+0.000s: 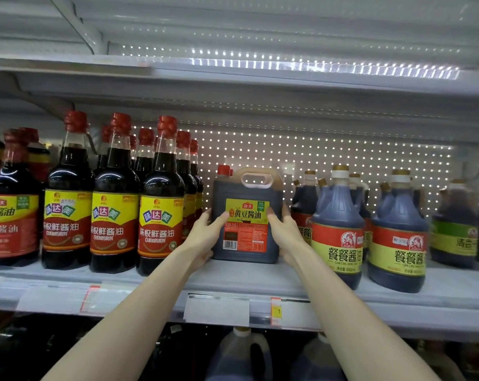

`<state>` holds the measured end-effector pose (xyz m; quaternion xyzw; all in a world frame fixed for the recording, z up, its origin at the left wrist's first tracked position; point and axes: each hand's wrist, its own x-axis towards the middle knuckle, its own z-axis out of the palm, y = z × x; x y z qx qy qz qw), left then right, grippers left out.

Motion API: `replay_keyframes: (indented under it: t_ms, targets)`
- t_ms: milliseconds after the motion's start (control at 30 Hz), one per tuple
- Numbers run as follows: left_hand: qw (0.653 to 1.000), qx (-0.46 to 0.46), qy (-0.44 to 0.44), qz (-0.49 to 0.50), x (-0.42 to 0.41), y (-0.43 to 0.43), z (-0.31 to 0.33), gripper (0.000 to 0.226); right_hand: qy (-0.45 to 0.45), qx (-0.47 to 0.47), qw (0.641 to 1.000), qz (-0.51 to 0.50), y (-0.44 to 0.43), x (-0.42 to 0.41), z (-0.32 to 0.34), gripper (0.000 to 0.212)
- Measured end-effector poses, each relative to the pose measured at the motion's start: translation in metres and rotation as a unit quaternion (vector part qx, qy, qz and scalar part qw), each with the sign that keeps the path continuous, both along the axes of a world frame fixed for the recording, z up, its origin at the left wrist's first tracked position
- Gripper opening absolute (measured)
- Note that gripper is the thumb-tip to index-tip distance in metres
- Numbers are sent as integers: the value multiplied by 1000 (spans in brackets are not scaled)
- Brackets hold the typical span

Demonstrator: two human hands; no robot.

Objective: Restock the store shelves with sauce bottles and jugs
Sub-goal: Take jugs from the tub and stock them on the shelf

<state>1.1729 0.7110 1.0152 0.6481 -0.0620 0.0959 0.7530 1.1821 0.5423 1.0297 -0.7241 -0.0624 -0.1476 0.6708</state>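
Observation:
A square dark soy sauce jug (246, 191) with a red cap, a moulded handle and a yellow-and-red label stands upright on the grey shelf (232, 279), in the gap between two groups of bottles. My left hand (205, 235) grips its left side and lower corner. My right hand (286, 235) presses against its right side. Both arms reach up from below.
Tall red-capped soy sauce bottles (161, 204) crowd the shelf left of the jug. Round-bellied bottles with gold caps (338, 229) stand to its right. A perforated back panel (315, 158) closes the rear. Price tag strips (216, 310) line the shelf edge. More jugs (241, 356) sit below.

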Motion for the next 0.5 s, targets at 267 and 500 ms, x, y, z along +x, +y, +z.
replay_keyframes:
  t_ms: [267, 500]
  targets:
    - [999, 22, -28, 8, 8, 0, -2, 68, 2, 1, 1000, 0, -1, 15, -2, 58]
    - [999, 38, -25, -5, 16, 2, -4, 67, 10, 10, 1000, 8, -6, 21, -1, 60]
